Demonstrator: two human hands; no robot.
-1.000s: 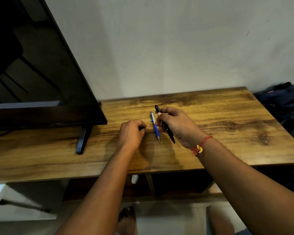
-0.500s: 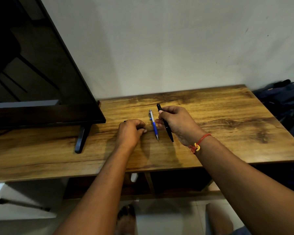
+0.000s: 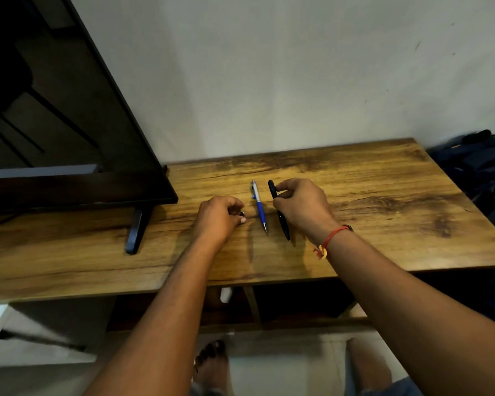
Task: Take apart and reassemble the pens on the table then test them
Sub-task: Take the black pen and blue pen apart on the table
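Note:
A blue and silver pen [image 3: 259, 207] lies on the wooden table [image 3: 383, 201] between my hands, tip pointing toward me. Just right of it a black pen [image 3: 280, 221] lies roughly parallel, and my right hand [image 3: 300, 207] pinches its upper half with thumb and fingers. My left hand [image 3: 219, 217] is curled on the table to the left of the blue pen, closed over a small dark object [image 3: 242, 213] that only peeks out at the fingertips; I cannot tell what it is.
A large black TV [image 3: 69, 138] stands on the table's left half, its dark foot [image 3: 136, 231] close to my left hand. A dark blue bag [image 3: 480, 172] sits beyond the table's right end. A white wall runs behind the table.
My right hand has lowered the black pen from a raised tilt until it rests flat beside the blue pen. My left hand has stayed closed in about the same place.

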